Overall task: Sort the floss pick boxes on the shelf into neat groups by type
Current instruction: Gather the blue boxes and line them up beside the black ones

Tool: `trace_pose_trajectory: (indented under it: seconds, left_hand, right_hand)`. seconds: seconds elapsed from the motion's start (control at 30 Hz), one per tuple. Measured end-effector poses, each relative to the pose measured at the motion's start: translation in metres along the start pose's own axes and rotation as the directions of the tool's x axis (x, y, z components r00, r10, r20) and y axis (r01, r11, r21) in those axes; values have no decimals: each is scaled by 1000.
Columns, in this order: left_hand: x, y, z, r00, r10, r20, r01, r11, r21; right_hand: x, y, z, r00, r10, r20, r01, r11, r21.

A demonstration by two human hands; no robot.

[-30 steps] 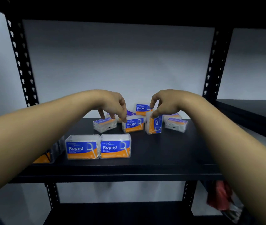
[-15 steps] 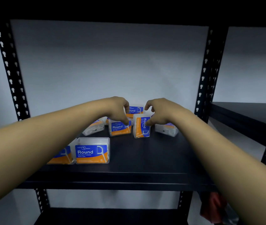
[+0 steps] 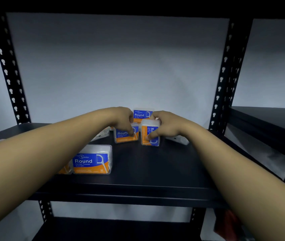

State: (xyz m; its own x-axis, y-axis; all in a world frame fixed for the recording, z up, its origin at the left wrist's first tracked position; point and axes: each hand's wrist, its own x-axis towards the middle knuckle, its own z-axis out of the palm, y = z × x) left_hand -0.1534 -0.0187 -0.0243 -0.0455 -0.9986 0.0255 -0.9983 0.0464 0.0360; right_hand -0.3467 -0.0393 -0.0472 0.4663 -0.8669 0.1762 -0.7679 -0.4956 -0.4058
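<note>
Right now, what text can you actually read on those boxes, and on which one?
"Round", "Dental Flosser", "50": front box; the brand line above is blurred.
"Round": box under the left hand; its smaller print is blurred.
"Ro", running sideways: on-end box held by the right hand.
"Round": rear box; its smaller print is blurred.

This looks like a storeroom or stockroom. A black metal shelf (image 3: 138, 171) fills the middle of the frame, held by slotted uprights (image 3: 7, 70) at the left and right edges, the kind used for boltless storage racks. A plain pale wall (image 3: 117, 63) sits behind it. A second black rack (image 3: 268, 119) stands at the right edge, and several identical boxes of dental flossers (image 3: 92, 161) lie on the shelf like stock.
</note>
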Motion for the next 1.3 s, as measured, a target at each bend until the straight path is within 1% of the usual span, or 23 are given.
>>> trace_pose_trajectory:
  seconds: [0.1,0.2,0.3,0.43,0.6,0.77,0.93,1.17,1.3]
  left_hand:
    - [3,0,4,1000,-2,8,2,1000,16]
    - [4,0,6,1000,0,18,-1,999,41]
    - [5,-1,6,1000,5,24,-7,998,68]
    - [3,-5,0,998,10,61,-12,999,35]
    - [-4,-10,-7,985,62,164,-63,998,0]
    - [-12,-14,-15,952,83,296,-60,994,-88]
    - [-11,-11,-8,952,95,291,-88,995,-38]
    - [-12,-11,3,948,115,297,-100,993,-63]
    - [-18,-11,0,945,114,306,-107,993,-40]
  right_hand:
    - [-1,1,-3,998,-56,11,56,998,39]
    - [-2,-3,-12,995,-88,45,88,996,-11]
    - [-2,-9,-18,986,-67,154,81,993,-90]
    - [-7,-20,-18,949,-29,313,84,983,-163]
    - [-16,-36,-15,906,-35,421,124,975,-187]
    - [-24,-44,-11,908,-27,419,150,953,-263]
    - [-25,-44,-2,910,-31,414,141,961,-237]
    - [-29,-39,9,927,-58,371,125,979,-159]
    - [-32,-40,8,928,-70,366,126,983,-131]
